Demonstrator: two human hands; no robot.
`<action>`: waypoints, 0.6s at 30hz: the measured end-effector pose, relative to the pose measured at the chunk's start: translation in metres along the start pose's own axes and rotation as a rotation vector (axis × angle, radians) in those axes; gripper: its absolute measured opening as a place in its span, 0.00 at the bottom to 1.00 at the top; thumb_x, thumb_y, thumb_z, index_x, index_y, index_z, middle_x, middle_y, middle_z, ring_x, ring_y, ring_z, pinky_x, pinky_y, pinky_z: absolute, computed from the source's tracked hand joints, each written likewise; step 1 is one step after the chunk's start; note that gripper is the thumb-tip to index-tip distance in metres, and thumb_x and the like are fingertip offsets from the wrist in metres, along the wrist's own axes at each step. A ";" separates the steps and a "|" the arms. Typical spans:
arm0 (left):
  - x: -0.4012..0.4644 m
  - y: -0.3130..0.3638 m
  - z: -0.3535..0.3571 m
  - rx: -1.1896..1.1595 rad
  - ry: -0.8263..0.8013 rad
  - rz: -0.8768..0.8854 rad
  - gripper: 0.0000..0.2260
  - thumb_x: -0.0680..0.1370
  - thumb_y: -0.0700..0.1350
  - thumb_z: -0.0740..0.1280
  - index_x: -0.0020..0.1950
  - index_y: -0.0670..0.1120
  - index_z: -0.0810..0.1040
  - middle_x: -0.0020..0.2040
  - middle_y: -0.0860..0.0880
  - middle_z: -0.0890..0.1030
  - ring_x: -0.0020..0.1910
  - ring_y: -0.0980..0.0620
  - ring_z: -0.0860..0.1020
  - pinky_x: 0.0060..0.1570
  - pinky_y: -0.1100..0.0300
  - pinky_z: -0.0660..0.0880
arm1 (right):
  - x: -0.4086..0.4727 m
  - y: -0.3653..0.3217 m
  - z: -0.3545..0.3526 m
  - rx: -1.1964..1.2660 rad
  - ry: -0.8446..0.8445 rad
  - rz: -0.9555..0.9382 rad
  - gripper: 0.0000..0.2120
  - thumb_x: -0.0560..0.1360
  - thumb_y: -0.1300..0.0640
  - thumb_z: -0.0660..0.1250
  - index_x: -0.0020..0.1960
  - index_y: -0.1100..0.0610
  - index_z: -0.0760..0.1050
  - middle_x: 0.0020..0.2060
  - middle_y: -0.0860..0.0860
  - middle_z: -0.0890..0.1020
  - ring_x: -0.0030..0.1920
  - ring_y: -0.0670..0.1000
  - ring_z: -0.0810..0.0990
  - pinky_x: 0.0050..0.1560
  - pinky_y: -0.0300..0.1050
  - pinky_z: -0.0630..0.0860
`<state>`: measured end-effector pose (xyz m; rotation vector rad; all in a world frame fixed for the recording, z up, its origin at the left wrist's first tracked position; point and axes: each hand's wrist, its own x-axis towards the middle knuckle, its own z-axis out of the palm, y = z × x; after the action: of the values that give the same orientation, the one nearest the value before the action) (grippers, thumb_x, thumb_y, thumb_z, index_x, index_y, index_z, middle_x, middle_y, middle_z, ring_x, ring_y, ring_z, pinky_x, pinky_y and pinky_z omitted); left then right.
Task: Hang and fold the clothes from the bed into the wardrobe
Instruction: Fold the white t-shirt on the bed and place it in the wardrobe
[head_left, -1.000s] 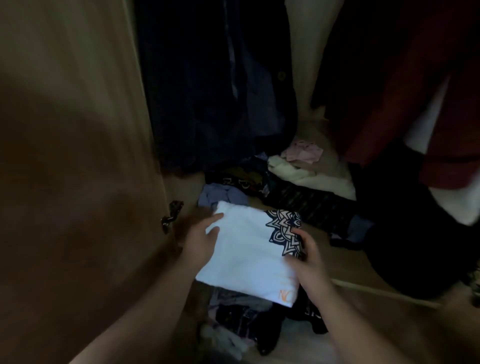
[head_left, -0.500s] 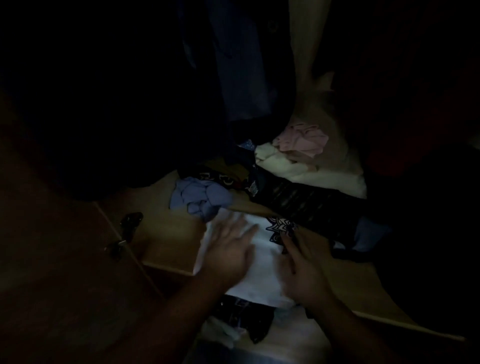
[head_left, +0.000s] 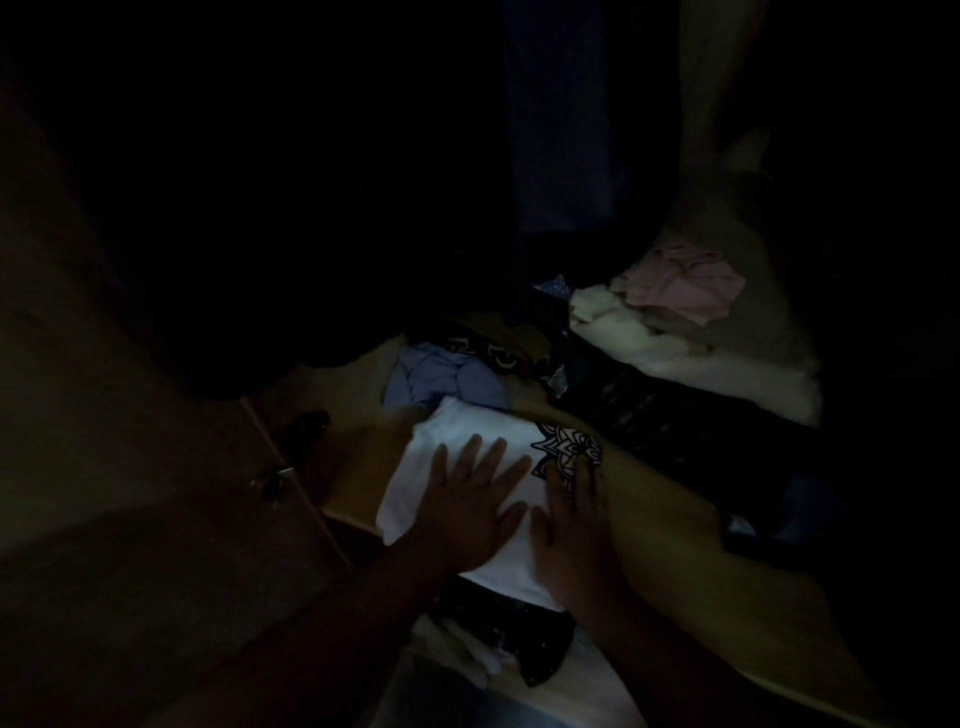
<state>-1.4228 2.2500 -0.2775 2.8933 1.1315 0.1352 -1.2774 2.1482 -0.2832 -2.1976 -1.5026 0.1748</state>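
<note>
my fingers (head_left: 470, 457) on the left hand (head_left: 462, 512) are spread flat and straight, pressing down on the folded white t-shirt (head_left: 457, 441), and the fingers of my right hand (head_left: 569, 525) lie flat too, just beside them, along the shirt's right side with the tips at the dark printed pattern (head_left: 566, 449). nothing is gripped, both palms are simply pushing. the shirt sits on the wardrobe shelf (head_left: 670, 525), near its front edge, with its near end hanging over that edge above some dark clothing (head_left: 519, 629) lower down. its far corner touches a crumpled lilac garment (head_left: 441, 382).

it's dim in here, so i go by feel. the job now, as i read it, is to seat this fold properly. i want even pressure from both palms, sliding the shirt away from me so the whole of it rests on the shelf and none droops off the front. push from the near end, low and flat, so the layers travel together and the fold doesn't creep open. watch that lilac piece, it could bunch under the far corner and tip the stack. maybe i nudge it aside first.

to the right lie a dark patterned garment (head_left: 675, 421) and a pale cream one (head_left: 701, 364) with something pink (head_left: 685, 286) on top, well clear of my hands. the door hinge (head_left: 306, 423) sits to the left, worth keeping cloth away from it. hanging clothes above are too dark to make out.
</note>
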 end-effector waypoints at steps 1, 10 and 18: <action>0.003 -0.012 -0.002 0.010 -0.013 0.004 0.26 0.81 0.65 0.46 0.79 0.60 0.59 0.79 0.48 0.61 0.79 0.42 0.58 0.72 0.34 0.54 | 0.006 -0.011 0.003 -0.009 0.000 -0.002 0.30 0.80 0.43 0.50 0.78 0.57 0.62 0.76 0.64 0.62 0.75 0.63 0.59 0.73 0.55 0.58; 0.012 -0.080 -0.013 -0.011 -0.008 -0.029 0.27 0.80 0.65 0.51 0.79 0.62 0.58 0.80 0.51 0.60 0.79 0.45 0.57 0.72 0.35 0.53 | 0.045 -0.064 0.035 -0.082 -0.025 0.004 0.31 0.78 0.44 0.50 0.77 0.60 0.64 0.75 0.66 0.63 0.73 0.69 0.64 0.69 0.65 0.66; 0.009 -0.087 -0.010 -0.028 0.008 -0.061 0.27 0.79 0.64 0.52 0.77 0.59 0.64 0.77 0.49 0.66 0.76 0.43 0.64 0.70 0.34 0.58 | 0.050 -0.061 0.031 -0.060 -0.117 -0.103 0.35 0.78 0.39 0.44 0.81 0.54 0.53 0.80 0.61 0.48 0.79 0.62 0.45 0.77 0.58 0.52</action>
<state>-1.4765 2.3200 -0.2726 2.8331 1.2070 0.1592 -1.3210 2.2207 -0.2757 -2.1829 -1.7016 0.2299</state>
